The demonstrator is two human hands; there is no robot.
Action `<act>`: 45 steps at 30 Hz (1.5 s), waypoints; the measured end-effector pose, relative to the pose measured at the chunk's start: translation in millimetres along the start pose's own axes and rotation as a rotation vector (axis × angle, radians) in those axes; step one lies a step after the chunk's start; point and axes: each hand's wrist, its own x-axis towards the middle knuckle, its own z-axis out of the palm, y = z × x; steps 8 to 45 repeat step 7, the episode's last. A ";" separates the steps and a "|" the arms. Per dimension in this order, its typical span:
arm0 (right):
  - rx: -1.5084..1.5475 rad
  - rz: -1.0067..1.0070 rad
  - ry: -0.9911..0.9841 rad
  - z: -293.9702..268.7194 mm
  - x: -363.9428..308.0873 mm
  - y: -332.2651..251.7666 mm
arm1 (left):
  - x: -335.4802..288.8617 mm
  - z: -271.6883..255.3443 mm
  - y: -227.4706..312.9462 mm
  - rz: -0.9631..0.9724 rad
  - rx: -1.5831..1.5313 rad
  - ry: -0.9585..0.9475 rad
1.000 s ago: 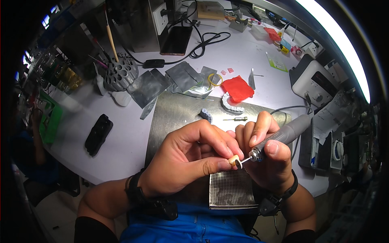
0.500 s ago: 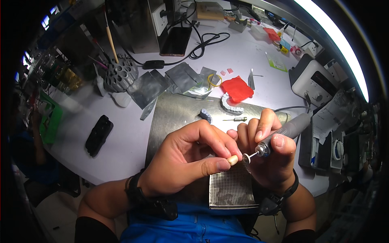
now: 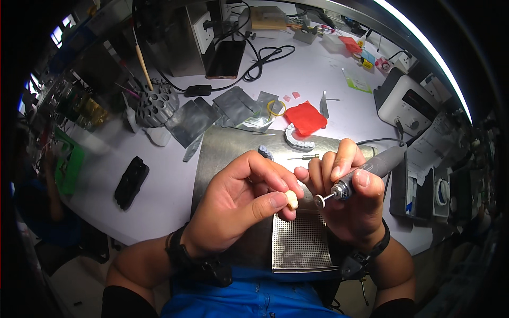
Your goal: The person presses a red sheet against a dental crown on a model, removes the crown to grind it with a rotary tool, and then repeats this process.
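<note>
Between thumb and fingers, my left hand pinches a small cream dental crown. My right hand is wrapped round a dark grey rotary handpiece, which carries a small round polishing disc on a thin shank. A narrow gap separates disc and crown. Below both hands lies a perforated metal screen. Past my fingers, on a metal plate, are a pale grey dental arch model, a smaller tooth model piece partly behind my left hand, and a metal bur.
Red sheet and silvery pouches lie beyond the plate. A holder with many holes and a black case are left. Right stand a control box and grey bins; the handpiece cable runs there. A phone lies behind.
My left hand has drawn the crown back to the left, away from the disc, and turned it. My right hand keeps the handpiece nearly in place. The view has shifted slightly.
</note>
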 end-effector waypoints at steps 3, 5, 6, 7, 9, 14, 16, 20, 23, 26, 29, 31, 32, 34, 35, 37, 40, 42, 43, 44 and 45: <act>-0.006 0.015 0.001 -0.5 -1.0 2.7 | 1.2 0.7 0.4 0.010 0.028 0.003; 0.003 0.033 0.013 2.3 -2.2 2.4 | 1.4 1.6 3.0 0.007 0.041 0.009; 0.011 0.050 0.026 3.1 -2.5 2.5 | 0.5 0.7 5.1 -0.035 0.044 -0.001; 0.034 0.065 0.020 1.1 -3.5 2.9 | -0.9 0.3 8.1 -0.076 0.045 -0.012; 0.034 0.065 0.020 1.1 -3.5 2.9 | -0.9 0.3 8.1 -0.076 0.045 -0.012; 0.034 0.065 0.020 1.1 -3.5 2.9 | -0.9 0.3 8.1 -0.076 0.045 -0.012; 0.034 0.065 0.020 1.1 -3.5 2.9 | -0.9 0.3 8.1 -0.076 0.045 -0.012; 0.034 0.065 0.020 1.1 -3.5 2.9 | -0.9 0.3 8.1 -0.076 0.045 -0.012; 0.034 0.065 0.020 1.1 -3.5 2.9 | -0.9 0.3 8.1 -0.076 0.045 -0.012; 0.034 0.065 0.020 1.1 -3.5 2.9 | -0.9 0.3 8.1 -0.076 0.045 -0.012; 0.034 0.065 0.020 1.1 -3.5 2.9 | -0.9 0.3 8.1 -0.076 0.045 -0.012; 0.034 0.065 0.020 1.1 -3.5 2.9 | -0.9 0.3 8.1 -0.076 0.045 -0.012; 0.034 0.065 0.020 1.1 -3.5 2.9 | -0.9 0.3 8.1 -0.076 0.045 -0.012; 0.034 0.065 0.020 1.1 -3.5 2.9 | -0.9 0.3 8.1 -0.076 0.045 -0.012; 0.034 0.065 0.020 1.1 -3.5 2.9 | -0.9 0.3 8.1 -0.076 0.045 -0.012; 0.034 0.065 0.020 1.1 -3.5 2.9 | -0.9 0.3 8.1 -0.076 0.045 -0.012; 0.034 0.065 0.020 1.1 -3.5 2.9 | -0.9 0.3 8.1 -0.076 0.045 -0.012; 0.034 0.065 0.020 1.1 -3.5 2.9 | -0.9 0.3 8.1 -0.076 0.045 -0.012; 0.034 0.065 0.020 1.1 -3.5 2.9 | -0.9 0.3 8.1 -0.076 0.045 -0.012; 0.034 0.065 0.020 1.1 -3.5 2.9 | -0.9 0.3 8.1 -0.076 0.045 -0.012; 0.034 0.065 0.020 1.1 -3.5 2.9 | -0.9 0.3 8.1 -0.076 0.045 -0.012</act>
